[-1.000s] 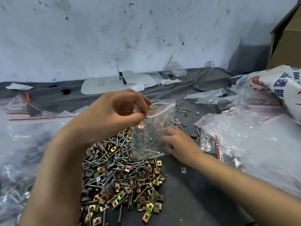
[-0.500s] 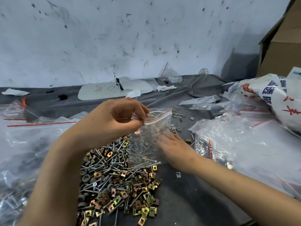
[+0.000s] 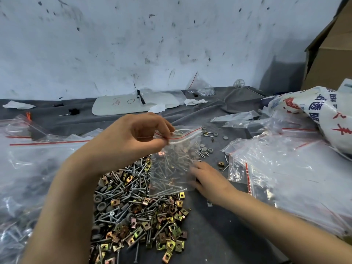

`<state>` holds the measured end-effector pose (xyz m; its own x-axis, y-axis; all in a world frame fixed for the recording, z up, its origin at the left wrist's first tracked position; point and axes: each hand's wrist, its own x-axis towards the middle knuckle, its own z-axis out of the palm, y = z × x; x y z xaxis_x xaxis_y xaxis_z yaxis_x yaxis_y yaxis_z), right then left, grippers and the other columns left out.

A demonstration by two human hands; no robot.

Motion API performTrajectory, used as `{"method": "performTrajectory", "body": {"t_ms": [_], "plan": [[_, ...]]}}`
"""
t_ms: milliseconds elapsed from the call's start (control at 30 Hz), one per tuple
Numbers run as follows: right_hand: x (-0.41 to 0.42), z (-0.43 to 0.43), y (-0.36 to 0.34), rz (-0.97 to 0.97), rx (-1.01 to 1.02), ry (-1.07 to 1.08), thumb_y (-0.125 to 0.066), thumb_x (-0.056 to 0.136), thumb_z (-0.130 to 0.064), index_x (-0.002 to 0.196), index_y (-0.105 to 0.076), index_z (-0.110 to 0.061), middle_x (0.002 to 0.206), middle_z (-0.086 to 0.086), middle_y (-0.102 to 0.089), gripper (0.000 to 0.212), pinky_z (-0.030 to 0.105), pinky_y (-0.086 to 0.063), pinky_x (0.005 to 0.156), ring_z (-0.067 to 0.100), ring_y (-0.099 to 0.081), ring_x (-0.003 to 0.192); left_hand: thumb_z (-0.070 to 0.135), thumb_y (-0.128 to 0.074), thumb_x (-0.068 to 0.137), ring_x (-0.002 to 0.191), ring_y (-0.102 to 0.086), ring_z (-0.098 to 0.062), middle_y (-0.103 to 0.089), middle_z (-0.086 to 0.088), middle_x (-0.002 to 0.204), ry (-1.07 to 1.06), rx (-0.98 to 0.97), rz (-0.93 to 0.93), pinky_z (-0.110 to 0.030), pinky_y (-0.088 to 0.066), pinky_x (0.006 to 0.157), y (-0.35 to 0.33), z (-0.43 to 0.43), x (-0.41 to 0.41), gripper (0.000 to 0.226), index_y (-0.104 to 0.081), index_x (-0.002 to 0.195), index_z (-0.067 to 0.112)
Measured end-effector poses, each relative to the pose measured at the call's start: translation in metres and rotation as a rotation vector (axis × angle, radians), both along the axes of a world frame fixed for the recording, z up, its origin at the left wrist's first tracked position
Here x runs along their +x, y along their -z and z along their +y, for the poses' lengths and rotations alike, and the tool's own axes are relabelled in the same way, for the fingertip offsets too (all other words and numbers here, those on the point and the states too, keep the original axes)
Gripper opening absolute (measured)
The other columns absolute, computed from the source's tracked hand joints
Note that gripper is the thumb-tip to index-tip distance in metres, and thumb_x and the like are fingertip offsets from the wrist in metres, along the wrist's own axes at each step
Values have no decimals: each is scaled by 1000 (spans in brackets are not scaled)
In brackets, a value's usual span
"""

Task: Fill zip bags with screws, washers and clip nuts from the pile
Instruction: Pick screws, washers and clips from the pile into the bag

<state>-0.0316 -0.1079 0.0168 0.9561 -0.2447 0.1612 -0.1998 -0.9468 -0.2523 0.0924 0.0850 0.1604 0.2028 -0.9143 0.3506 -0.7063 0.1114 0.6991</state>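
A clear zip bag [image 3: 174,164] with a red strip along its mouth hangs upright over the table, partly filled with screws. My left hand [image 3: 131,140] pinches the bag's top left edge between thumb and fingers. My right hand [image 3: 206,180] lies low against the bag's lower right side, its fingers partly hidden behind the plastic. Below the bag spreads the pile [image 3: 139,212] of silver screws, grey washers and brass-coloured clip nuts on the dark cloth.
Heaps of clear zip bags lie at the left [image 3: 28,168] and the right [image 3: 285,178]. A printed white sack [image 3: 323,115] and a cardboard box [image 3: 331,54] stand at the far right. Loose washers [image 3: 205,149] lie behind the bag. A white board [image 3: 133,104] lies near the wall.
The view has shifted slightly. My left hand keeps its pinch on the bag's top; my right hand stays low against the bag's lower right side, moving only a little.
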Motion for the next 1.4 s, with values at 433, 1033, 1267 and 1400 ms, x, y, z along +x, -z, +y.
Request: {"method": "performTrajectory", "body": {"t_ms": [433,1033,1267,1400], "plan": [[-16,11,-191,-101,-3,-151,-66,87,-12,80,-57,-21,75,-7,-62,15,18,-44,65,7,-56,67,26,-63,74,77,-58,-36,-67,14,102,-85,-4,-70,-42,-49,67,6,-10,-3,9,-67,81,29],[3,-23,-127,-106,81,69,-65,87,-13,86,-69,-23,79,-5,-67,11,20,-40,63,3,-56,66,27,-63,75,79,-56,-43,-65,19,107,-104,-22,-43,-44,-49,70,1,-5,-6,7,-68,80,27],[28,-4,-31,50,213,237,-65,87,-22,85,-63,-26,104,3,-65,5,35,-49,86,24,-60,99,28,-61,73,77,-54,-40,-65,19,105,-114,-11,-57,-46,-50,72,-2,-6,-8,9,-68,79,27],[36,0,-14,-29,243,327,-62,88,-21,88,-60,-19,103,3,-60,3,38,-49,83,26,-58,96,26,-62,74,72,-50,-40,-66,16,105,-118,-16,-54,-47,-49,67,-2,-6,-7,8,-69,77,25]]}}
